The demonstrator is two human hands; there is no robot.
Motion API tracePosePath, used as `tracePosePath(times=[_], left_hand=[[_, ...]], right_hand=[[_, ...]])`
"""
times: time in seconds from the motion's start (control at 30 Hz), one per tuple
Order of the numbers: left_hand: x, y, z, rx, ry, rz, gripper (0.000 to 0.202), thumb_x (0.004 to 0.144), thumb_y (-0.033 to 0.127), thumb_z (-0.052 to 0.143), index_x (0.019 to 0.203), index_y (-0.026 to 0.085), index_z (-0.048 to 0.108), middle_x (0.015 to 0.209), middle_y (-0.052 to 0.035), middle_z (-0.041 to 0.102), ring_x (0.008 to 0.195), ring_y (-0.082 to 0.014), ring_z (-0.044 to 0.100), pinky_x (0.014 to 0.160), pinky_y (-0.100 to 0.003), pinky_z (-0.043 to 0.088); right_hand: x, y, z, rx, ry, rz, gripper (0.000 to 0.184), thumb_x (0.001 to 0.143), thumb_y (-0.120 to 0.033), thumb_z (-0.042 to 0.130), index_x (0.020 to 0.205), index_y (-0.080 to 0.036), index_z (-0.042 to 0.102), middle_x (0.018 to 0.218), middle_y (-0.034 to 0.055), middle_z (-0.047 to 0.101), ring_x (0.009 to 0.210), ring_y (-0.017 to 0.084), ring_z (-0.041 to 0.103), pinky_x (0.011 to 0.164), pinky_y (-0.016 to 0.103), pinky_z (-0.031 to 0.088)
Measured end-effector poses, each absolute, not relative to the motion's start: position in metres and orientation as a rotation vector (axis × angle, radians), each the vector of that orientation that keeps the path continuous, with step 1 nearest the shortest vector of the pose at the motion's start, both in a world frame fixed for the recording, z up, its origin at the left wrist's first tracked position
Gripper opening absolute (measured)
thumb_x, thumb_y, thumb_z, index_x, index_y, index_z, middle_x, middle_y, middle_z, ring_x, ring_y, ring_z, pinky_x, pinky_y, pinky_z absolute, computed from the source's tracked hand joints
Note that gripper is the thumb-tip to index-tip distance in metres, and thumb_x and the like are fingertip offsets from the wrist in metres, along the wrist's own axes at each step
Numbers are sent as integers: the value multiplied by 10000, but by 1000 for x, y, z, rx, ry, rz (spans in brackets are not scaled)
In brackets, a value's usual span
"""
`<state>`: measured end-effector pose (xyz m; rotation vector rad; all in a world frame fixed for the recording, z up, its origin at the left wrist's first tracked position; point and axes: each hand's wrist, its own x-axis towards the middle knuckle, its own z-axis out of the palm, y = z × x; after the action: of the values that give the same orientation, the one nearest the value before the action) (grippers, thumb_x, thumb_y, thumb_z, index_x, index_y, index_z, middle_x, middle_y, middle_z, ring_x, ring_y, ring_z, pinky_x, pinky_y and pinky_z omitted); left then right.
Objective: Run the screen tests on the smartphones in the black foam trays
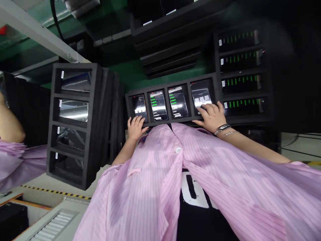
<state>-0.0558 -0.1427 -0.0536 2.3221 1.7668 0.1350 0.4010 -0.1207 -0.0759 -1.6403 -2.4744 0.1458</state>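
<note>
A black foam tray [173, 122] lies in front of me with four phones in its slots, all with lit screens. My left hand [135, 128] rests on the tray's near rim just below the leftmost phone [139, 107], fingers stretched out and holding nothing. My right hand [212, 116], with a watch and a bracelet on the wrist, lies with spread fingers on the lower end of the rightmost phone [201, 95]. Between these lie two more phones [158, 105] showing green lines. My pink striped smock [150, 187] fills the lower part of the view.
A tall black foam rack [55, 127] with phones in its slots stands at the left. Another rack [265, 72] at the right shows screens with green bars. Stacked black trays [170, 53] lie behind. Another person's arm and pink sleeve [11, 134] are at the left edge. Hazard tape [50, 191] marks the lower left.
</note>
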Motion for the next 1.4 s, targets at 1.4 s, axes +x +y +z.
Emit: tracePosePath(times=[1.4], left_hand=[[-50,-145,-51,2220,1793,105,504,935,518,684,1362,249,702,1514,-116,632,1445,-373,529,1311,-626,219]], right_hand=[[398,-126,-66,-1654,-2407,253,751,959,-749,424,1366,-163,660,1405,250,633,1301,464,513,1204,700,226]])
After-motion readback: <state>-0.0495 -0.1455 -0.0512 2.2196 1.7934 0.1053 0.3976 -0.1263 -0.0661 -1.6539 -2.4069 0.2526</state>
